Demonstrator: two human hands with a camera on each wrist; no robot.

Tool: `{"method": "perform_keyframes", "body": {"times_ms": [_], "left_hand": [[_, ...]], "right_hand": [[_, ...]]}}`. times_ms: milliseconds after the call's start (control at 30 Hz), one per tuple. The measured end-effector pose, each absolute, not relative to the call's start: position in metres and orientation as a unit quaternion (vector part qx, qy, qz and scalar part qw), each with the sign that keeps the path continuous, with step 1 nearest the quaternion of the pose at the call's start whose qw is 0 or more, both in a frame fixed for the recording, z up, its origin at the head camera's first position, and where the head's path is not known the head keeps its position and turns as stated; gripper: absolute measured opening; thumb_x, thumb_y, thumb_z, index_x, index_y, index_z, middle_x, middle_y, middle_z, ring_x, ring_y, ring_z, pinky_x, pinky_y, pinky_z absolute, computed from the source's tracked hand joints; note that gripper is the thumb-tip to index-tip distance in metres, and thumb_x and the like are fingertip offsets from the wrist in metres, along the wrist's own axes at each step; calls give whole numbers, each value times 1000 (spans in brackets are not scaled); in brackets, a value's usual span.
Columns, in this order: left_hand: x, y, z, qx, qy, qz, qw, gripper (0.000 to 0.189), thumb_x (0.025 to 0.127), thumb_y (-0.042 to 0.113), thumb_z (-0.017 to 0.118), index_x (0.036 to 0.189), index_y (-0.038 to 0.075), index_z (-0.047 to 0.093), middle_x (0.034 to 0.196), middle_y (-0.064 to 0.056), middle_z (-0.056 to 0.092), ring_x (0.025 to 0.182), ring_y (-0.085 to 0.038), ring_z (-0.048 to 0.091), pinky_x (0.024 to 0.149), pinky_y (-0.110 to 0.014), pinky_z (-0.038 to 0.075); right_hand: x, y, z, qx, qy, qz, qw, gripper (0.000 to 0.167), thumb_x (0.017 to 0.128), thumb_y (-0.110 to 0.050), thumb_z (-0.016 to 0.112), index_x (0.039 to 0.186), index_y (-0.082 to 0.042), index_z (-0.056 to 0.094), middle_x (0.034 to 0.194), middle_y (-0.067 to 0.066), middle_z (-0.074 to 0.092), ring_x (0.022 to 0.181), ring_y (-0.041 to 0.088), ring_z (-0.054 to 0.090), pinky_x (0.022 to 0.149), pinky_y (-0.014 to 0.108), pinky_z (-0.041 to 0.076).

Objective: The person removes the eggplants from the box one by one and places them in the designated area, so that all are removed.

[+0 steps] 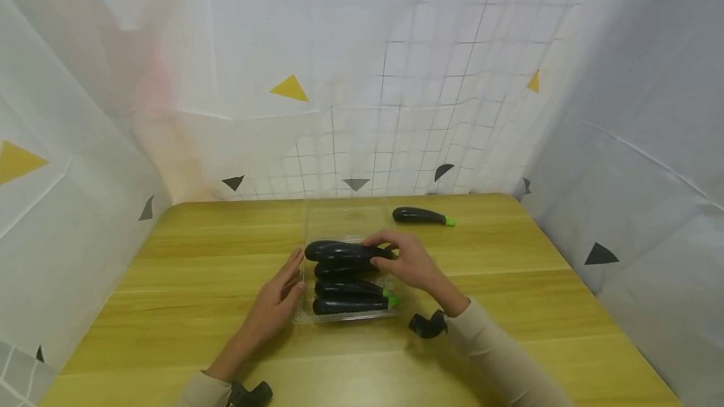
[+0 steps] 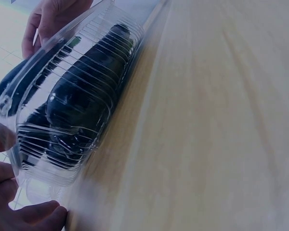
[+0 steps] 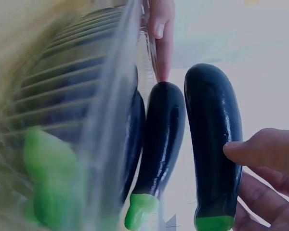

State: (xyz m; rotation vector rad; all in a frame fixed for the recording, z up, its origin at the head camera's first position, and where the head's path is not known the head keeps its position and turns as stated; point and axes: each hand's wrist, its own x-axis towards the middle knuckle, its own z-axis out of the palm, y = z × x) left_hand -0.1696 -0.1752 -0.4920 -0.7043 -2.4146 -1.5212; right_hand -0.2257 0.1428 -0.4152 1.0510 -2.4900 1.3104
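A clear ribbed plastic box [image 1: 353, 317] holds several dark eggplants with green stem ends, such as one near the front [image 1: 345, 305]. Its clear lid [image 1: 342, 215] lies folded back behind it. With thumb and fingers, my right hand [image 1: 415, 264] pinches an eggplant [image 3: 213, 139] near its stem end, above the others at the back of the box. My left hand [image 1: 274, 305] rests at the box's left side, fingers extended along the wall. In the left wrist view, the ribbed wall shows eggplants [image 2: 84, 94] through it.
Another eggplant [image 1: 418, 215] lies on the wooden table [image 1: 226, 269] at the back, right of the lid. White sheets [image 1: 237, 36] with triangles and grid lines surround the table. Dark devices are strapped at both wrists, such as the right wrist mount [image 1: 427, 325].
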Motion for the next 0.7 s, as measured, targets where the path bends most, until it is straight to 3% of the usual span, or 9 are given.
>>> {"method": "perform_keyframes", "body": {"times_ms": [700], "left_hand": [[-170,-176,-490,-235,-821,-512,96,58,108,11,57,162,4,36,168,-13,27,136,-40,51,107,-48,45]], "right_hand": [[-231,150,-400,335,-829,444,66,30,92,-2,78,122,-9,75,122,2,72,110,26,67,89,51,59]]}}
